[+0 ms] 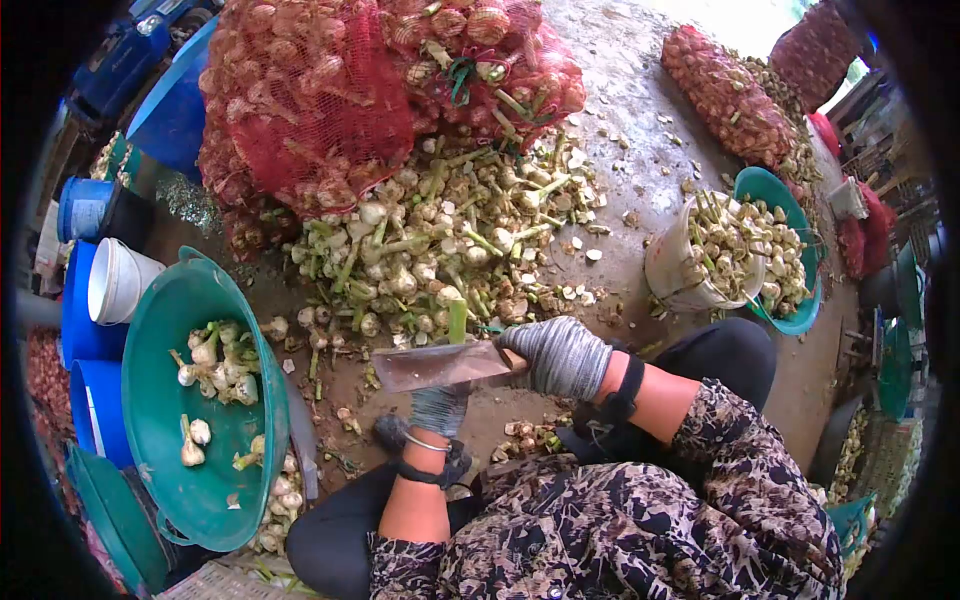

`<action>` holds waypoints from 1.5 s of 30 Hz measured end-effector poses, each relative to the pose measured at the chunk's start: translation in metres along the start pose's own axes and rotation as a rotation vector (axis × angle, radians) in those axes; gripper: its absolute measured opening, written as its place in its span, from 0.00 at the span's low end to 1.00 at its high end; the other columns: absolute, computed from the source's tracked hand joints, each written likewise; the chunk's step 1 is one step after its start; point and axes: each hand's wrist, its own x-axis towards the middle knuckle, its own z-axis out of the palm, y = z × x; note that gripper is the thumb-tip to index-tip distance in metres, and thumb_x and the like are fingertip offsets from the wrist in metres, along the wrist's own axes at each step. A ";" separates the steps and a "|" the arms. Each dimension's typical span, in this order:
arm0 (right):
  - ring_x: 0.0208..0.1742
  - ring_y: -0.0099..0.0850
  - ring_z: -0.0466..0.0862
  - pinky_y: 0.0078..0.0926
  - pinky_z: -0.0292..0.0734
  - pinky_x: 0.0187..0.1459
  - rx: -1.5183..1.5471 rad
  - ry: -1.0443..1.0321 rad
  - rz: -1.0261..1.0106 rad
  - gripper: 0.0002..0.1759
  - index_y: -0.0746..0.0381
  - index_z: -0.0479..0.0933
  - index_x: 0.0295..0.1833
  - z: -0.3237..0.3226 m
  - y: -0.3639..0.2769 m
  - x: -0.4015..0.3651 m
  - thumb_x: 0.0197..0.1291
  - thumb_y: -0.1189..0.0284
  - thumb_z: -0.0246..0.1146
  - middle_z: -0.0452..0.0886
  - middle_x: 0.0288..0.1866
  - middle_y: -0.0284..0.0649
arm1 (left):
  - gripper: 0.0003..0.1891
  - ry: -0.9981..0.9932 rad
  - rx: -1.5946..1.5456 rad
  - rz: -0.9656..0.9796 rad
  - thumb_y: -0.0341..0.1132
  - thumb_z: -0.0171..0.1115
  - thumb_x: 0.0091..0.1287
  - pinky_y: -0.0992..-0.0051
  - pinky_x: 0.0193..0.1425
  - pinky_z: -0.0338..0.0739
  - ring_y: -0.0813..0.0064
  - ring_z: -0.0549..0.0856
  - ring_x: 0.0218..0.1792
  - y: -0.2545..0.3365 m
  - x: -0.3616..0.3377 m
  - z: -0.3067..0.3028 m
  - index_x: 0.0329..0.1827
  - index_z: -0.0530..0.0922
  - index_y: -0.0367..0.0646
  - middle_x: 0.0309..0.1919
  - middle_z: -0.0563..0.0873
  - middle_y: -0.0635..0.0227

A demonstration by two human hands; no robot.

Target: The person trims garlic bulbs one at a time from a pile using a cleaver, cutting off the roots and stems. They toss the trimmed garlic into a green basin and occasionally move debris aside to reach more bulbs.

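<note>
Wrapped round the wooden handle of a broad-bladed knife (430,366), my right hand (560,355) wears a grey striped glove. The blade points left and crosses over my left hand (438,408), also gloved, with a bracelet at the wrist. Most of the left fingers are hidden beneath the blade. In line with that hand, a thick green garlic stem (457,322) sticks out past the blade's far edge, seemingly held in it. Just beyond both hands lies a large heap of garlic bulbs (400,255) with stems on.
To the left, a green tub (140,330) holds several garlic bulbs. At right, a white bucket (668,268) full of garlic stands against a teal basin (812,255). Red mesh sacks of garlic (300,110) rise behind the heap. Blue containers (90,270) line the far left.
</note>
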 end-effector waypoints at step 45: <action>0.37 0.48 0.85 0.44 0.78 0.35 -0.081 -0.011 0.172 0.09 0.56 0.78 0.41 0.009 0.032 0.014 0.54 0.67 0.62 0.83 0.33 0.47 | 0.25 -0.080 -0.307 -0.146 0.47 0.53 0.72 0.62 0.74 0.61 0.59 0.69 0.68 -0.078 0.031 0.025 0.69 0.68 0.47 0.68 0.72 0.60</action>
